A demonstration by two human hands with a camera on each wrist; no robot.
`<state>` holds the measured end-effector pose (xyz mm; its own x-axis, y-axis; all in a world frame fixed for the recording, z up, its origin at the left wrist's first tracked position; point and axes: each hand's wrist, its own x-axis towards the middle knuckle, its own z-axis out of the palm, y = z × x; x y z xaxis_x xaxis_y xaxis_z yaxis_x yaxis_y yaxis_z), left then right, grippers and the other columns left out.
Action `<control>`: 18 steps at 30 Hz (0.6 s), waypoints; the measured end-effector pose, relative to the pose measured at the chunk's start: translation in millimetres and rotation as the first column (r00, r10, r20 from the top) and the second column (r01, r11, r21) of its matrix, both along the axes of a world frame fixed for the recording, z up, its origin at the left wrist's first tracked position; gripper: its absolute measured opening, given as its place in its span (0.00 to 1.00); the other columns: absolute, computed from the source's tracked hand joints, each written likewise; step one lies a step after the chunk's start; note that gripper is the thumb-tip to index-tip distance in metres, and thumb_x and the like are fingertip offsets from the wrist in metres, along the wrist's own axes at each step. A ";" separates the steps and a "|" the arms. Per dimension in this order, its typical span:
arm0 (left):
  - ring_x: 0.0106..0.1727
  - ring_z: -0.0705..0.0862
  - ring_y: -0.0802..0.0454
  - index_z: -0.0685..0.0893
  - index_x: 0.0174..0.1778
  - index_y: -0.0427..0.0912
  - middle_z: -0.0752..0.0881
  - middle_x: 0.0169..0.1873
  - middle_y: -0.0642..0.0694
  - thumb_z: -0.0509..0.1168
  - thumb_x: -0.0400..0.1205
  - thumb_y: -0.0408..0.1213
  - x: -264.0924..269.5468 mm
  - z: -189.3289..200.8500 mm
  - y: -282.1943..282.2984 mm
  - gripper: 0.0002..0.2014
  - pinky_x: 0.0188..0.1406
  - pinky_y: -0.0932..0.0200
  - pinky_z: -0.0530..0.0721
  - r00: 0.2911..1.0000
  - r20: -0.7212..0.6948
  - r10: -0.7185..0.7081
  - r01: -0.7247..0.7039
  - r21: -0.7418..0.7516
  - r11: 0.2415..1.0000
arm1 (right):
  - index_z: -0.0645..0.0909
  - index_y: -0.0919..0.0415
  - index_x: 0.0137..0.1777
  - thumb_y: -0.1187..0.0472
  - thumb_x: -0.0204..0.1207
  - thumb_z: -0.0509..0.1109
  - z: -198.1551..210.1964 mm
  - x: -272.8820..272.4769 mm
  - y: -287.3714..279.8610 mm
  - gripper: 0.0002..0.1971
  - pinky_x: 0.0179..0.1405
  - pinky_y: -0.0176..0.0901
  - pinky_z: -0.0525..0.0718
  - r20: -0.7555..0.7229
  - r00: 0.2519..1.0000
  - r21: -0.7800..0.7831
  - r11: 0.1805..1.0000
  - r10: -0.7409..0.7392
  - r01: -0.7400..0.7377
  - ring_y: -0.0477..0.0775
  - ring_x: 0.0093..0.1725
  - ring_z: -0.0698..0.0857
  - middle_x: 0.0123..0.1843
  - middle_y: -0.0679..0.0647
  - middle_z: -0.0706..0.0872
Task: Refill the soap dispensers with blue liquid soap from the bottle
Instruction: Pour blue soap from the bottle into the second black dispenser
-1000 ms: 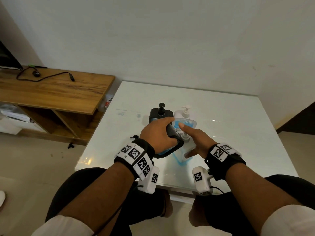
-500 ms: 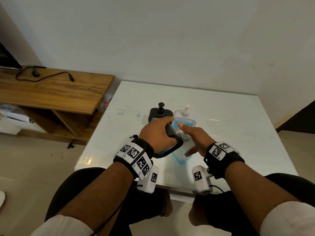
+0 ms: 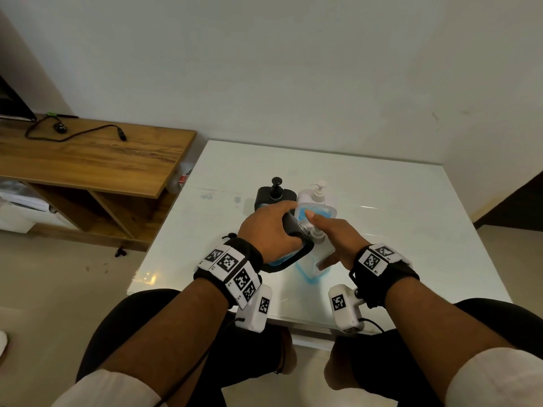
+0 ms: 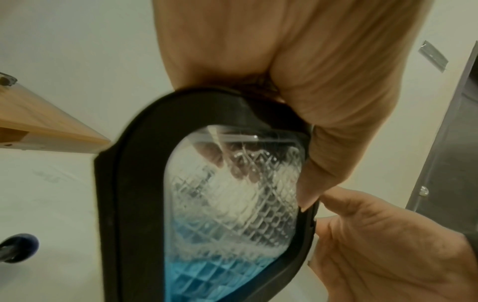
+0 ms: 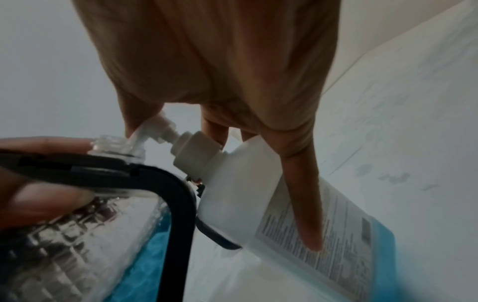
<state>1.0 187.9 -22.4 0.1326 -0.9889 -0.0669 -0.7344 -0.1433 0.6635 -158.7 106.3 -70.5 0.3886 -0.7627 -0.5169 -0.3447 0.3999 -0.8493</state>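
Since a second earlier almost nothing had shifted: your left hand point(image 3: 269, 227) still gripped the black-framed dispenser point(image 4: 232, 204), tilted over the counter point(image 3: 411, 230), and your right hand point(image 3: 338, 239) still pressed the pump of the soap bottle point(image 5: 297, 196) at its open neck. Blue soap only pooled low, so filling seemingly had far to go.

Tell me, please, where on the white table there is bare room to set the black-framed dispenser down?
Bare tabletop lies right of the pump bottle, and more left of the black dispenser toward the wooden shelf. It is crowded in the middle, where the left hand and right hand work.
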 end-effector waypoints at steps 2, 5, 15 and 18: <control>0.56 0.81 0.55 0.75 0.73 0.55 0.83 0.58 0.57 0.74 0.73 0.41 1.3 -0.1 0.8 0.31 0.56 0.62 0.78 1.000 -0.005 0.004 -0.004 -0.003 1.000 | 0.85 0.48 0.66 0.30 0.73 0.68 0.5 -1.4 -0.2 0.29 0.41 0.57 0.89 0.016 0.999 0.030 0.999 0.035 -0.035 0.62 0.57 0.89 0.58 0.56 0.91; 0.58 0.82 0.53 0.75 0.73 0.55 0.84 0.60 0.55 0.74 0.72 0.41 2.6 -1.2 1.8 0.31 0.60 0.58 0.80 1.000 -0.009 0.008 -0.008 0.000 1.000 | 0.83 0.45 0.68 0.25 0.65 0.67 0.3 -2.8 0.0 0.36 0.48 0.62 0.89 0.018 0.998 0.056 0.996 0.062 -0.063 0.61 0.60 0.88 0.60 0.53 0.90; 0.60 0.82 0.53 0.76 0.72 0.53 0.84 0.62 0.53 0.74 0.73 0.41 0.3 -1.1 0.2 0.30 0.58 0.61 0.78 1.000 0.012 -0.012 0.012 -0.004 1.000 | 0.84 0.48 0.67 0.29 0.72 0.68 -3.6 -3.6 -1.0 0.31 0.40 0.57 0.90 0.013 1.000 0.032 0.999 0.014 -0.014 0.64 0.57 0.88 0.59 0.58 0.90; 0.60 0.82 0.52 0.76 0.72 0.53 0.84 0.61 0.53 0.74 0.73 0.41 1.0 -0.7 1.0 0.29 0.59 0.58 0.80 1.000 0.006 -0.006 0.006 -0.012 1.000 | 0.82 0.44 0.69 0.21 0.62 0.68 -6.7 -4.9 0.0 0.39 0.45 0.61 0.90 0.018 0.999 0.053 0.998 0.038 -0.039 0.62 0.60 0.88 0.61 0.54 0.90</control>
<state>2.0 189.0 -23.1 0.1270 -0.9904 -0.0541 -0.7394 -0.1309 0.6604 -163.6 106.3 -77.2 0.4261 -0.7187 -0.5495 -0.3461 0.4317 -0.8330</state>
